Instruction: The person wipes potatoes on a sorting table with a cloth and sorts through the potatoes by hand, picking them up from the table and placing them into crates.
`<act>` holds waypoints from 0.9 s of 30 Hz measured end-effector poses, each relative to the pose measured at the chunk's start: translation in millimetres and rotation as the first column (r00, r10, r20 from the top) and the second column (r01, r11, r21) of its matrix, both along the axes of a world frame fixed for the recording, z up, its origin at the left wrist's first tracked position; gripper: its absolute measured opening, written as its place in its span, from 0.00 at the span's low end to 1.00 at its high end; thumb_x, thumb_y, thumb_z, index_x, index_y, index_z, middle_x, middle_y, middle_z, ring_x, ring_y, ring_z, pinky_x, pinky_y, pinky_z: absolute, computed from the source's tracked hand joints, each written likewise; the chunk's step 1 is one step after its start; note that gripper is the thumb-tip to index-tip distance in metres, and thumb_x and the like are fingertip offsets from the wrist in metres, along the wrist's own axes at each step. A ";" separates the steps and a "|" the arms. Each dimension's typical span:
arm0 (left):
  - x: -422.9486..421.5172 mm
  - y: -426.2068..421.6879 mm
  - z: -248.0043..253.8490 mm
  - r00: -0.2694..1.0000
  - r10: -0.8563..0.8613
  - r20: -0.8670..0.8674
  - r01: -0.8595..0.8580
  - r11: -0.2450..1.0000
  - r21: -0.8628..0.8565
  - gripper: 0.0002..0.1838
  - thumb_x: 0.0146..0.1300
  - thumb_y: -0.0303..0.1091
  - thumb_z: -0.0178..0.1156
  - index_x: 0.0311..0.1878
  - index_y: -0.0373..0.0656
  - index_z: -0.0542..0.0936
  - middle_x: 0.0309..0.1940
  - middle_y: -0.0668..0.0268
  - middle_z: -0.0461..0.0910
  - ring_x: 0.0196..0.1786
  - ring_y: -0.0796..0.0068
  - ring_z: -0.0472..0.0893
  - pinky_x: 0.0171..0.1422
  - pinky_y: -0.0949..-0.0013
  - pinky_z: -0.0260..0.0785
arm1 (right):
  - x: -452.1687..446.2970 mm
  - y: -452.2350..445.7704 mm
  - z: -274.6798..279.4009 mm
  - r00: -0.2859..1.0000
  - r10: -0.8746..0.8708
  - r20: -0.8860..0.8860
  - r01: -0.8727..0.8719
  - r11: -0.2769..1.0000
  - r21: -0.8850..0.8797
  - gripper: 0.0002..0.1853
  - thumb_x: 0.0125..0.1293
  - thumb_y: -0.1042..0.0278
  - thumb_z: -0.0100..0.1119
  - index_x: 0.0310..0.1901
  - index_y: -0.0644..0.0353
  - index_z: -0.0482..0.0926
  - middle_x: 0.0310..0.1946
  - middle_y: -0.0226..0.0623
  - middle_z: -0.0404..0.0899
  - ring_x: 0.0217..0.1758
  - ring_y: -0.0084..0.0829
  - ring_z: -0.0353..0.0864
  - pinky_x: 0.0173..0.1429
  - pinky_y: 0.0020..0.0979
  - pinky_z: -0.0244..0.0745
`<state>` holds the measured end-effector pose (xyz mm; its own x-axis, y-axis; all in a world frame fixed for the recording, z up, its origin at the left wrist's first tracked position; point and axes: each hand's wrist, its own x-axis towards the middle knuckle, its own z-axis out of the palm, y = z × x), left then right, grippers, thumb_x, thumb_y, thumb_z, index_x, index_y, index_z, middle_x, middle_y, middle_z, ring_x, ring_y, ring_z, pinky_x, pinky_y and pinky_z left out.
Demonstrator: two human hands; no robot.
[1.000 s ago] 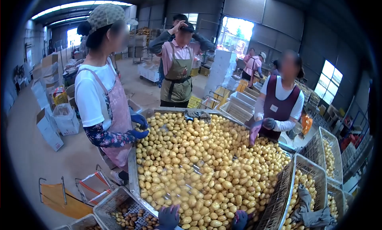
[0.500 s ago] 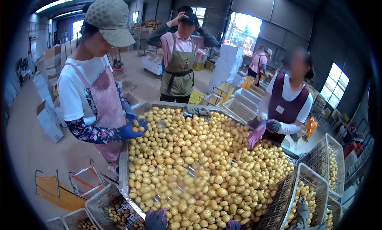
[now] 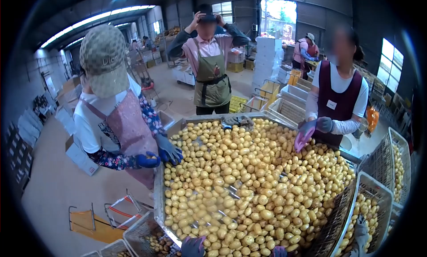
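The left hand [image 3: 193,246], in a dark glove with purple on it, is at the near edge of the table [image 3: 159,186], back uppermost, fingers directed at the heap. The right hand [image 3: 279,251], similarly gloved, shows only in part at the lower border, well apart from the left. Palms and most fingertips are out of sight; whether either hand is clenched, slack or grasping a potato cannot be told. The potatoes [image 3: 267,214] lie on the table directly ahead of both hands and fill the space between them: rightward of the left hand, leftward of the right. Contact with the nearest ones cannot be confirmed. Governing relation: the heap lies straight ahead, and the left hand is the nearer to its thin part, where bare metal shows. The potatoes are round to oval and point various ways, so no common long axis is found. Left of the left hand, just outside the table, is a crate [image 3: 135,239] with smaller, darker potatoes. Right of the right hand, a dark basket [image 3: 333,221] leans along the table's side. Ahead and left of the left hand, a co-worker's blue glove [image 3: 148,160] holds a potato; ahead and right of the right hand, another co-worker's pink glove [image 3: 305,134] hangs over the heap.
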<state>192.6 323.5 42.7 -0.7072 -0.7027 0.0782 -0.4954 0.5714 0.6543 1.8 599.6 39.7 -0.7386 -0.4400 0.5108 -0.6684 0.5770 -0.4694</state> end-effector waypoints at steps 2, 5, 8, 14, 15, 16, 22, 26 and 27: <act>5.2 -6.4 -19.6 0.998 -0.043 -0.039 0.038 0.993 -0.111 0.20 0.69 0.39 0.44 0.55 0.36 0.76 0.47 0.50 0.79 0.50 0.50 0.76 0.67 0.47 0.58 | 0.2 4.9 -9.1 0.995 -0.009 0.099 0.005 0.999 0.046 0.17 0.70 0.66 0.46 0.55 0.65 0.72 0.55 0.49 0.73 0.60 0.52 0.70 0.67 0.51 0.61; 3.4 -7.3 -15.0 0.998 -0.055 -0.033 0.050 0.989 -0.142 0.20 0.69 0.38 0.45 0.55 0.36 0.75 0.45 0.50 0.79 0.49 0.50 0.76 0.68 0.48 0.57 | -3.6 8.5 -29.4 1.000 -0.008 0.030 0.005 0.997 0.077 0.17 0.69 0.65 0.46 0.54 0.65 0.72 0.53 0.50 0.73 0.59 0.53 0.70 0.66 0.50 0.62; -1.8 -0.1 3.9 0.999 -0.043 -0.013 0.039 0.972 -0.232 0.20 0.68 0.36 0.46 0.57 0.36 0.73 0.42 0.49 0.79 0.49 0.50 0.76 0.67 0.48 0.58 | -4.0 0.6 1.5 0.993 -0.014 0.119 0.017 1.000 -0.019 0.16 0.67 0.67 0.49 0.52 0.63 0.75 0.52 0.48 0.75 0.61 0.52 0.69 0.66 0.48 0.63; -3.3 -6.6 6.4 0.996 -0.085 -0.005 0.077 0.930 -0.360 0.23 0.60 0.39 0.52 0.59 0.47 0.74 0.42 0.64 0.79 0.46 0.62 0.77 0.64 0.51 0.60 | -6.3 1.8 -6.0 0.991 -0.058 0.124 0.061 0.998 -0.019 0.15 0.65 0.68 0.52 0.52 0.62 0.78 0.53 0.45 0.76 0.61 0.48 0.70 0.67 0.45 0.63; -3.8 -6.3 5.5 0.996 -0.085 -0.012 0.075 0.933 -0.352 0.23 0.60 0.39 0.52 0.59 0.47 0.74 0.42 0.64 0.79 0.46 0.62 0.77 0.64 0.51 0.60 | -6.8 1.9 -3.7 0.991 -0.068 0.116 0.069 0.998 -0.008 0.15 0.65 0.68 0.52 0.52 0.62 0.78 0.53 0.45 0.77 0.61 0.46 0.70 0.68 0.44 0.63; -3.7 -6.2 4.2 0.996 -0.085 -0.024 0.072 0.939 -0.336 0.23 0.60 0.39 0.52 0.59 0.48 0.74 0.40 0.64 0.79 0.45 0.62 0.77 0.64 0.50 0.60 | -9.4 3.0 -8.7 0.994 -0.079 0.070 0.078 0.997 0.012 0.15 0.64 0.65 0.53 0.49 0.61 0.79 0.51 0.44 0.78 0.60 0.45 0.71 0.65 0.43 0.65; -6.3 -7.0 14.3 0.995 -0.099 -0.004 0.090 0.919 -0.383 0.19 0.61 0.36 0.51 0.57 0.48 0.75 0.38 0.63 0.80 0.43 0.62 0.79 0.63 0.53 0.61 | -12.4 -9.8 19.6 0.999 -0.029 0.044 0.034 0.995 -0.096 0.12 0.56 0.68 0.57 0.42 0.61 0.79 0.43 0.43 0.79 0.53 0.45 0.74 0.63 0.46 0.63; -4.7 -6.6 11.6 0.992 -0.120 -0.027 0.102 0.931 -0.350 0.24 0.61 0.37 0.53 0.61 0.43 0.72 0.41 0.58 0.79 0.46 0.57 0.77 0.65 0.50 0.59 | -11.3 -6.1 19.1 0.997 -0.032 0.067 0.035 0.998 -0.042 0.13 0.57 0.72 0.54 0.44 0.62 0.78 0.46 0.46 0.77 0.55 0.48 0.72 0.63 0.44 0.65; -5.0 -5.9 11.4 0.991 -0.126 -0.038 0.105 0.931 -0.351 0.24 0.61 0.37 0.53 0.61 0.43 0.72 0.41 0.58 0.79 0.46 0.57 0.77 0.65 0.50 0.59 | -9.4 -4.9 22.4 0.998 -0.038 0.057 0.041 0.998 -0.042 0.13 0.57 0.72 0.54 0.44 0.62 0.78 0.46 0.46 0.77 0.55 0.48 0.72 0.63 0.44 0.65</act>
